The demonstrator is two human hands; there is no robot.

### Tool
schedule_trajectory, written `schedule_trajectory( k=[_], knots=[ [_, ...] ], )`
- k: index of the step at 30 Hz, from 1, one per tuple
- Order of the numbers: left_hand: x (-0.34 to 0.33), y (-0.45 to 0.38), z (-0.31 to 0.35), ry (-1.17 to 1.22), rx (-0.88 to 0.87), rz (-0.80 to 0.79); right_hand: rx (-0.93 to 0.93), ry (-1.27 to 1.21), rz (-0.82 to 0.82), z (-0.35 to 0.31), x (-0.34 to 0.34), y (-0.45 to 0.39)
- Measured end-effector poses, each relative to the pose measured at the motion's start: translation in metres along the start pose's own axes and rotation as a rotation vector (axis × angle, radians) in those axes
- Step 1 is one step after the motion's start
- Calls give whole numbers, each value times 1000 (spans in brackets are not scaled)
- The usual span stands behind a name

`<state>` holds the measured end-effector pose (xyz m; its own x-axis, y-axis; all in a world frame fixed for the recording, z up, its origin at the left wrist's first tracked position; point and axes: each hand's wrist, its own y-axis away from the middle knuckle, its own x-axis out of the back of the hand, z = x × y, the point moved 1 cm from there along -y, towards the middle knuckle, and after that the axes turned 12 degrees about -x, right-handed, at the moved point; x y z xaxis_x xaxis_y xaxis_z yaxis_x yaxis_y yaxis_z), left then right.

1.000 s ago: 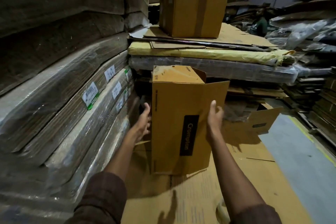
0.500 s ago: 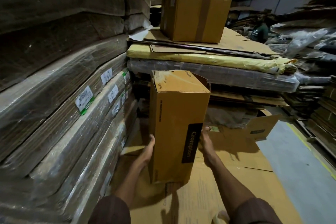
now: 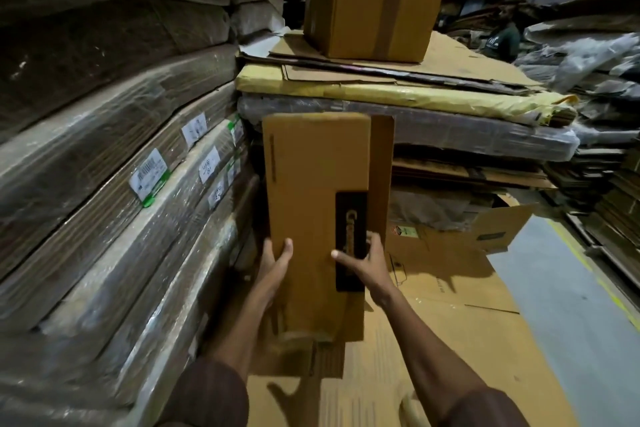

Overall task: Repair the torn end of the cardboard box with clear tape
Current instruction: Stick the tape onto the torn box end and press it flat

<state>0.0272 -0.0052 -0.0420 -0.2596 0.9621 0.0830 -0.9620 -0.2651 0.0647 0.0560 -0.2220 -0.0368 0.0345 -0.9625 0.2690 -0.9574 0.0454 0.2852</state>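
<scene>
While held up off the flat brown cardboard sheets at six o'clock, tall brown cardboard box with a black label sits mid-picture. Left hand curled round its nine o'clock edge, right hand wrapped round the three o'clock edge. Probably gripped on both sides to turn the torn end close. Loose flap at one o'clock. No clear tape seen.

Both arms reach forward, sleeves at the forearms; the left hand grips the box at its left edge, thumb on the front face; the right hand clasps the right edge, thumb stretched across the front.
</scene>
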Motion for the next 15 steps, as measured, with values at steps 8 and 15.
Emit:
schedule_trajectory(
  k=[8,15],
  knots=[
    [17,2,31,-133,-216,83,113,44,133,-43,-1,7],
    [33,8,41,-268,-381,139,52,9,278,-43,-6,29]
  ],
)
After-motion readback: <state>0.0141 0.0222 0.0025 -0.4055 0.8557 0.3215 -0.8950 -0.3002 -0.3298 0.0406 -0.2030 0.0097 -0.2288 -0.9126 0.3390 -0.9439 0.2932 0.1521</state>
